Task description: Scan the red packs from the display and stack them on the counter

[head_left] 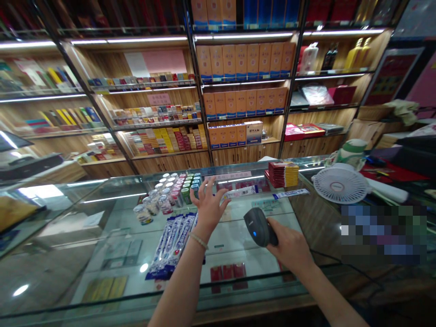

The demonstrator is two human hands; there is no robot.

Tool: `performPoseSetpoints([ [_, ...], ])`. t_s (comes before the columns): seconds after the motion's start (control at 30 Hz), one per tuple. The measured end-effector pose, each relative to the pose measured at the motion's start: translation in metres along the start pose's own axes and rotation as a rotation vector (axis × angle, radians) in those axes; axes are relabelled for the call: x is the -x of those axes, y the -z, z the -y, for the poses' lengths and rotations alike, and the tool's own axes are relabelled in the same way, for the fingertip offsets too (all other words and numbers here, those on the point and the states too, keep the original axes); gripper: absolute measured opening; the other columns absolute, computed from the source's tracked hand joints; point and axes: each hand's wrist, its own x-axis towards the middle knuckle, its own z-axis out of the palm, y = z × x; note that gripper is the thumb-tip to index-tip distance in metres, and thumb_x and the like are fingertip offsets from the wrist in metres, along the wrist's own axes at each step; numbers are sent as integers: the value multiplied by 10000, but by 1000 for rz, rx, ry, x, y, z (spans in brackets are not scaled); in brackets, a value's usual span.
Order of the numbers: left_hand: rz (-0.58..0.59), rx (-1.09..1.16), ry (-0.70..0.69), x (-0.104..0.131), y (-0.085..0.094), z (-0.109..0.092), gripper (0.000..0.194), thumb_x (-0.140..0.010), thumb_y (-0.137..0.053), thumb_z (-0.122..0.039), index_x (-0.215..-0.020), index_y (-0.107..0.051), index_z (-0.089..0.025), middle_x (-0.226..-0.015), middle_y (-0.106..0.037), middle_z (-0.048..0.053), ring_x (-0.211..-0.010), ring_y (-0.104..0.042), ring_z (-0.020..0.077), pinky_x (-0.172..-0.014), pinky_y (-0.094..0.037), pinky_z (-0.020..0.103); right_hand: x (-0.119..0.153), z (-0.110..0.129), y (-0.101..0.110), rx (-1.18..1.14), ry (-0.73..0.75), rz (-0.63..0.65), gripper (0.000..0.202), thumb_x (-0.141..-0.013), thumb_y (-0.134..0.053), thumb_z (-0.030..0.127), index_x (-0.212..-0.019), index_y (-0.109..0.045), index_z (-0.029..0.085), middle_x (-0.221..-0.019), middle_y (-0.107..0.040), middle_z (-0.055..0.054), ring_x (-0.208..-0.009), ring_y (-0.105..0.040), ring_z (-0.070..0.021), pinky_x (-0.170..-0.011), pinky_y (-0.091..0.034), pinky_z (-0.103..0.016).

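Observation:
My left hand (208, 206) reaches over the glass counter with its fingers spread and nothing in them. Just right of its fingertips lies a long blue-and-white packet (243, 191); whether they touch I cannot tell. In my right hand (291, 247) is a dark handheld barcode scanner (259, 227) with a blue light, its head tilted up and left. Several long blue-and-white packets (172, 243) lie side by side near my left forearm. Behind them small jars with mixed colours (170, 193) stand in rows. Another slim packet (290, 194) lies before a stack of red and yellow packs (282, 174).
A white fan (341, 185) sits at the right, with a green-and-white jug (352, 152) behind it. The scanner's cable (347, 265) trails right. Display goods show through the glass counter top (235, 245). Shelves with orange boxes (241, 103) line the wall.

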Motion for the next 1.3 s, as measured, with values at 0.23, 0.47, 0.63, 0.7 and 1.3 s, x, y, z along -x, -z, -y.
performPoseSetpoints([
  [0.23,2,-10,-5,0,0,0,244,-846,-767,-449,-1069,-767,-351,-1605,-465,90,-1472,-367,379,-1202,-45,719,-1,0,1,6,-58,20,293,-795,-587,228,-1087,-612,208,-773,-749,-26,-681,-735,-216,-597,-474,-270],
  [0.47,-3,-1,-11,1,-1,1,245,-852,-763,-425,-1089,-762,-362,-1614,-450,84,-1477,-354,378,-1200,-39,724,0,1,0,22,-23,-11,445,-804,-590,201,-1248,-608,188,-983,-786,-77,-775,-741,-216,-656,-496,-283],
  [0.63,6,-1,-8,0,-1,0,247,-853,-763,-433,-1091,-761,-364,-1612,-453,79,-1476,-356,379,-1187,-64,729,-2,3,1,42,-33,16,328,-830,-592,194,-1155,-639,203,-958,-767,-65,-808,-708,-227,-718,-483,-319],
  [0.7,8,6,-5,0,-1,0,243,-851,-766,-434,-1082,-764,-360,-1608,-458,83,-1475,-355,379,-1184,-63,730,-4,3,1,47,-13,11,288,-833,-609,208,-1118,-647,207,-1010,-756,-81,-908,-692,-250,-829,-485,-354],
  [1.3,10,16,-7,0,0,-1,236,-854,-764,-416,-1083,-768,-359,-1603,-463,92,-1474,-359,384,-1185,-58,734,-5,5,-10,144,56,5,277,-822,-705,390,-1048,-656,238,-1552,-507,-134,-1463,-374,-351,-1244,-111,-619],
])
